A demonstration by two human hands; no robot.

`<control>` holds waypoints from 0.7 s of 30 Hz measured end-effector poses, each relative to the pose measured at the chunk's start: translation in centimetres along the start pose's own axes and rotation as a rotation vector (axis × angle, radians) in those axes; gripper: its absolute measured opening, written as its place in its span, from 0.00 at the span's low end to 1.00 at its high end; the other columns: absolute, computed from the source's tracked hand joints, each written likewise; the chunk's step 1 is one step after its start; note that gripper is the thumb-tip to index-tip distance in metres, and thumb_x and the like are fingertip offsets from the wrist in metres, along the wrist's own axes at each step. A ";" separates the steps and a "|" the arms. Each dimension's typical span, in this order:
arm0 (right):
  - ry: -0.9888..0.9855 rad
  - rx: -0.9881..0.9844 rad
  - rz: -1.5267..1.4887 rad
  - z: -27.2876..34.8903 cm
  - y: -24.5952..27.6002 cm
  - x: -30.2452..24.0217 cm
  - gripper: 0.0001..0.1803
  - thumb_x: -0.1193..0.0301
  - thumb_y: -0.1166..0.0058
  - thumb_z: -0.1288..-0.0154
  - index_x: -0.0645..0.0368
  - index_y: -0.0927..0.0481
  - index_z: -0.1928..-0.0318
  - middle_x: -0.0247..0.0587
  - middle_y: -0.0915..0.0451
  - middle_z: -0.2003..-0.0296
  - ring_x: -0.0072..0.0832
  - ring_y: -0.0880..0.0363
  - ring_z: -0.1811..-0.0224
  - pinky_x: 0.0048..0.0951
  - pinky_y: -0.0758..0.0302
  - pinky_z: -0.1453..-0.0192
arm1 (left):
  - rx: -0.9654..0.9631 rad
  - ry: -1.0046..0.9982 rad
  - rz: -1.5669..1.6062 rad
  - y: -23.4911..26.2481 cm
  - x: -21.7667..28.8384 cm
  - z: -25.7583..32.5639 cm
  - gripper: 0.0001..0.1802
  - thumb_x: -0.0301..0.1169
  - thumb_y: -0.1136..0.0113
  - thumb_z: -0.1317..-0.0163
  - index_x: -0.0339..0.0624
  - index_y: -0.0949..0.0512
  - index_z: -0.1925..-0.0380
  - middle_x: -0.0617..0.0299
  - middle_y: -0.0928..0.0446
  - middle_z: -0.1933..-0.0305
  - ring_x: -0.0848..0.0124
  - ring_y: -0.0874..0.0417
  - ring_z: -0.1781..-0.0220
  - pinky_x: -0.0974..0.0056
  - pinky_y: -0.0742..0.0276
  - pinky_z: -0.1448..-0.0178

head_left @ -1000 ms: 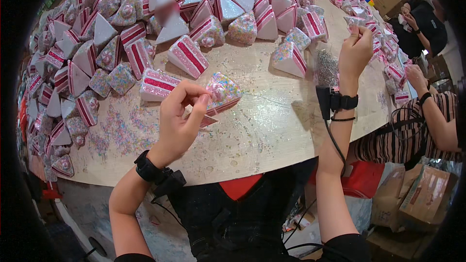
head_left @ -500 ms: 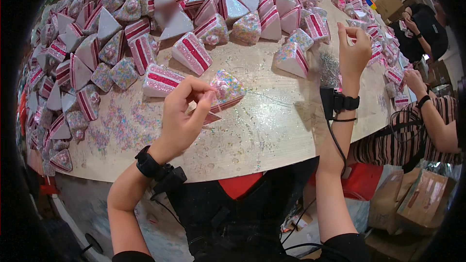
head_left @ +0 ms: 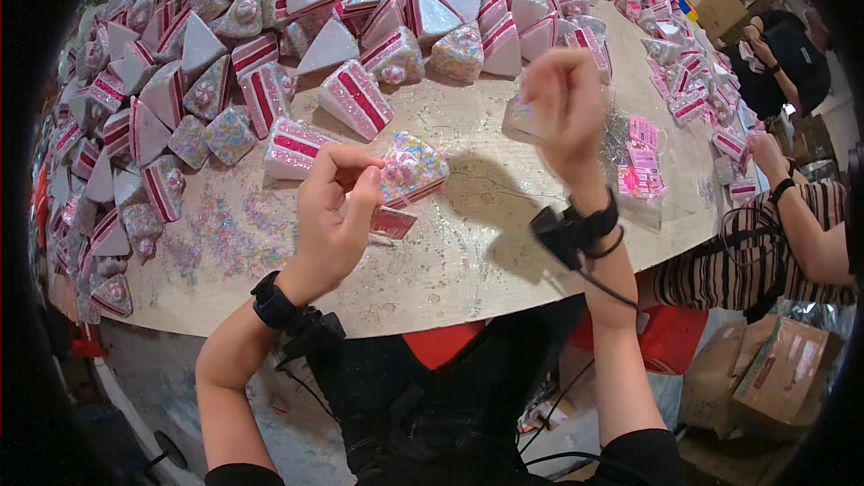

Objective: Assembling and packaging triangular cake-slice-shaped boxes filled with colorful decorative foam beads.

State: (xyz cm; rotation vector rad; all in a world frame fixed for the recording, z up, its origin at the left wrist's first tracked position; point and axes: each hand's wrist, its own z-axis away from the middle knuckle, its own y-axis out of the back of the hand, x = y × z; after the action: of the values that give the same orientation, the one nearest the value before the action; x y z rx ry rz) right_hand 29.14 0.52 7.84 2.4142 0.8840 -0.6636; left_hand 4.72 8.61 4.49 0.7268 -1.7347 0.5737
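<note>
My left hand [head_left: 335,216] is closed in a pinch at the left edge of a toy cake slice [head_left: 414,169] topped with coloured sprinkles and a pink swirl. Below its fingers a small red-and-pink card tag [head_left: 393,223] sticks out; how it is attached is hidden. My right hand [head_left: 569,112] is raised over the table to the right of that slice. Motion smears its fingers, and whether they hold anything cannot be made out. Behind it, another slice [head_left: 520,117] is partly covered. Two pink-and-red striped slices [head_left: 355,99] lie just beyond my left hand.
A large heap of similar cake slices [head_left: 202,45] covers the far and left parts of the table [head_left: 432,288]. Pink printed tags [head_left: 641,157] and a bundle of thin threads [head_left: 616,139] lie at right. Beyond them, a co-worker's hand [head_left: 768,157] rests near more slices. Loose glitter [head_left: 225,234] is scattered about.
My right hand has swung left and nearer, uncovering the pink tags at right. My left hand and the sprinkled slice have shifted slightly left, and more of the card tag shows.
</note>
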 end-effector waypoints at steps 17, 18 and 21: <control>-0.315 -0.446 -0.428 4.3 -5.8 -4.8 0.07 0.82 0.47 0.34 0.65 0.29 0.57 0.38 0.23 0.64 0.20 0.20 0.63 0.21 0.21 0.60 | 0.045 -0.015 0.088 -0.5 0.1 0.3 0.04 0.26 0.54 0.29 0.37 0.35 0.60 0.62 0.26 0.70 0.80 0.25 0.73 0.74 0.26 0.67; -0.405 -0.434 -0.479 4.1 -5.8 -5.0 0.07 0.82 0.48 0.34 0.65 0.29 0.56 0.38 0.22 0.63 0.21 0.20 0.63 0.22 0.21 0.58 | 0.062 -0.040 0.107 -0.7 0.1 0.2 0.04 0.25 0.54 0.29 0.37 0.36 0.61 0.60 0.25 0.70 0.79 0.24 0.73 0.74 0.26 0.66; -0.446 -0.364 -0.568 4.0 -6.0 -5.2 0.08 0.82 0.48 0.34 0.66 0.27 0.55 0.38 0.21 0.62 0.20 0.20 0.61 0.23 0.21 0.56 | 0.062 -0.059 0.121 -0.7 0.2 0.2 0.04 0.25 0.56 0.28 0.37 0.39 0.62 0.58 0.24 0.70 0.77 0.21 0.71 0.72 0.24 0.64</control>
State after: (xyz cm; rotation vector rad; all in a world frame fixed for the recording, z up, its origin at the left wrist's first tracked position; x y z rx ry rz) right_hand 20.44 -0.10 6.20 1.6003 1.3567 -1.0822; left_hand 5.06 8.01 4.63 0.6908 -1.8318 0.6975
